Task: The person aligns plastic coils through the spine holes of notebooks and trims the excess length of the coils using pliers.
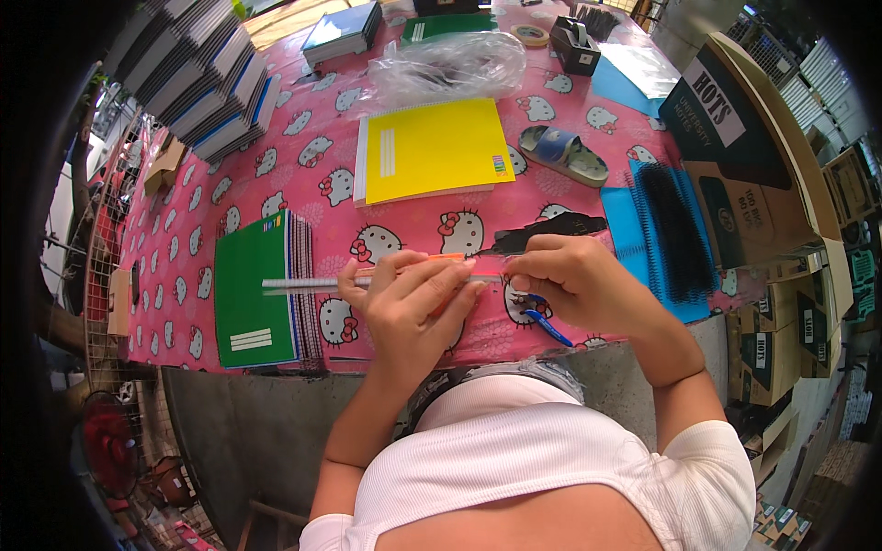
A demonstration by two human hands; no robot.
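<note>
My left hand (409,298) is wrapped round a thin notebook (308,285) held on edge, its pale page edges sticking out to the left and a strip of orange cover showing above my fingers. At the notebook's right end my right hand (556,275) is closed in a pinch; what lies between the fingertips is too small to make out. Just below that hand lies a pair of blue-handled cutting pliers (547,323). A stack of green notebooks (257,294) is left of my hands. Beyond them lies a yellow notebook (436,151).
Black spiral coils (675,230) lie on blue sheets (629,248) at right, beside a large cardboard box (753,156). A slide sandal (565,154), clear plastic (450,66) and tape dispenser (576,46) sit farther back. Tall notebook piles (197,73) stand far left on the pink tablecloth (303,197).
</note>
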